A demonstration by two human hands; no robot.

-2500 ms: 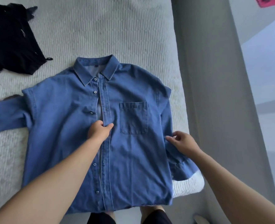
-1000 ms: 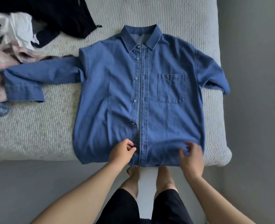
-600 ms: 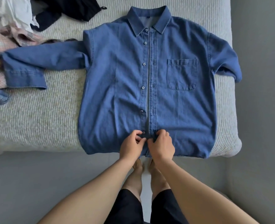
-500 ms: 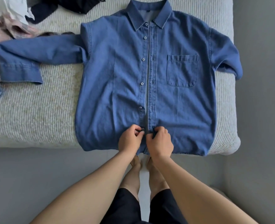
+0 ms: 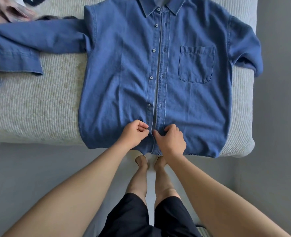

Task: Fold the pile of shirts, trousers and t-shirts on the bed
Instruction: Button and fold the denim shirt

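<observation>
A blue denim shirt lies face up on the bed, collar away from me, front open along the button strip. Its left sleeve stretches out flat to the left; the right sleeve is bent at the bed's right edge. My left hand pinches the button-side edge near the hem. My right hand pinches the buttonhole-side edge just across the gap. Both hands sit close together at the lowest button.
A pink checked garment and other clothes lie at the bed's top left corner. The grey floor runs along the bed's near edge, where my bare feet stand. A grey wall borders the bed on the right.
My hands came down from the shirt's middle and side to the hem and met at the lowest button. The view has moved closer to the shirt.
</observation>
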